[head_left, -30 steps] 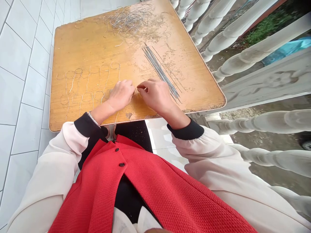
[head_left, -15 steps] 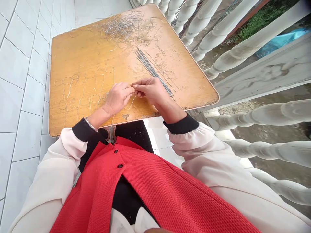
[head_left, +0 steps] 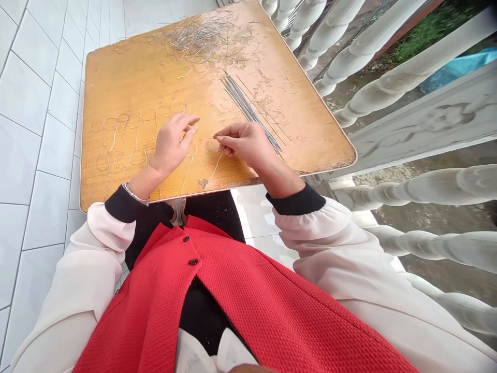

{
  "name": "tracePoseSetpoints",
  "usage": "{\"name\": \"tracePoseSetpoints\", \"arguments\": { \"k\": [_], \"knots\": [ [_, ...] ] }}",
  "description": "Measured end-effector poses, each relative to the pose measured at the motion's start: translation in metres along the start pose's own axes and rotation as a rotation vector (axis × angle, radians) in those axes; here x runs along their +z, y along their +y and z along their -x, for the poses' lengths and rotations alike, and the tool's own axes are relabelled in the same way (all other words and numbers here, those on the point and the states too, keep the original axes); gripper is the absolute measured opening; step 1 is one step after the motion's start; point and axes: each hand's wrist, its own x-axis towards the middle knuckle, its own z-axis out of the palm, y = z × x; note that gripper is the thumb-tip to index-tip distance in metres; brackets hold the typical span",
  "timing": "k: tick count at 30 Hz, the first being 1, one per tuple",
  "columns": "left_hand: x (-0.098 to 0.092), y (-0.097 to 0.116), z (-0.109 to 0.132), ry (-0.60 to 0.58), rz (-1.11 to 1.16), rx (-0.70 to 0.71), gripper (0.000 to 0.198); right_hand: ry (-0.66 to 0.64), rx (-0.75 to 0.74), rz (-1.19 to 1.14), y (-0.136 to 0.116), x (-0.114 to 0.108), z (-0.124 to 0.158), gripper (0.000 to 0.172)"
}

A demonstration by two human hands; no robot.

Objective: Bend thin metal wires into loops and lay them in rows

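Several wire loops [head_left: 137,157] curl on wood [head_left: 128,77], left hand [head_left: 171,147] open, right hand [head_left: 243,145] pinching.

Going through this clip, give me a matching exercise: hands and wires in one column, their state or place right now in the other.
Things:
1. left hand
2. right hand
3. straight wires
4. tangled wires

States:
A. heaped at the far end of the wooden tabletop
B. pinching a wire loop
C. open, holding nothing visible
D. lying in a roughly parallel bundle

Pairs: 1-C, 2-B, 3-D, 4-A
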Motion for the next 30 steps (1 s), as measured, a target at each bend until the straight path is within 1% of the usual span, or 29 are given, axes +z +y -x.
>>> {"name": "tracePoseSetpoints", "arguments": {
  "k": [3, 6, 9, 12, 15, 17, 19, 21, 23, 25, 28, 30],
  "knots": [
    [-0.004, -0.014, 0.002, -0.017, -0.009, -0.031, 0.035, 0.012, -0.045, 0.162, 0.005, 0.002, -0.001, 0.004],
    [-0.004, -0.02, 0.009, -0.059, -0.037, -0.017, 0.033, 0.016, -0.11, 0.312, 0.008, 0.004, -0.004, 0.007],
    [-0.003, -0.015, 0.015, -0.099, -0.035, -0.025, 0.027, 0.014, -0.19, 0.374, 0.006, 0.005, -0.008, 0.01],
    [-0.002, -0.004, 0.01, -0.145, 0.043, -0.11, 0.02, 0.029, -0.259, 0.378, 0.001, 0.006, -0.01, 0.01],
    [0.001, 0.009, -0.004, -0.174, 0.225, -0.29, 0.011, 0.052, -0.28, 0.313, -0.004, 0.008, -0.009, 0.009],
    [0.002, 0.017, -0.013, -0.179, 0.401, -0.431, 0.002, 0.076, -0.246, 0.205, -0.006, 0.01, -0.005, 0.006],
    [0.002, 0.024, -0.019, -0.151, 0.578, -0.546, 0.011, 0.085, -0.18, 0.042, -0.007, 0.011, 0.0, 0.006],
    [0.0, 0.03, -0.02, -0.102, 0.718, -0.619, 0.016, 0.059, -0.121, -0.127, -0.009, 0.013, 0.006, 0.01],
    [-0.004, 0.035, -0.018, -0.076, 0.818, -0.658, 0.018, 0.02, -0.101, -0.24, -0.012, 0.013, 0.012, 0.016],
    [-0.009, 0.038, -0.014, -0.071, 0.913, -0.671, 0.015, 0.02, -0.103, -0.296, -0.016, 0.013, 0.016, 0.021],
    [-0.016, 0.04, -0.007, -0.082, 1.089, -0.667, 0.009, 0.08, -0.098, -0.348, -0.02, 0.014, 0.021, 0.024],
    [-0.019, 0.041, -0.002, -0.118, 1.188, -0.66, 0.008, 0.127, -0.109, -0.367, -0.021, 0.015, 0.024, 0.024]
  ]
}}
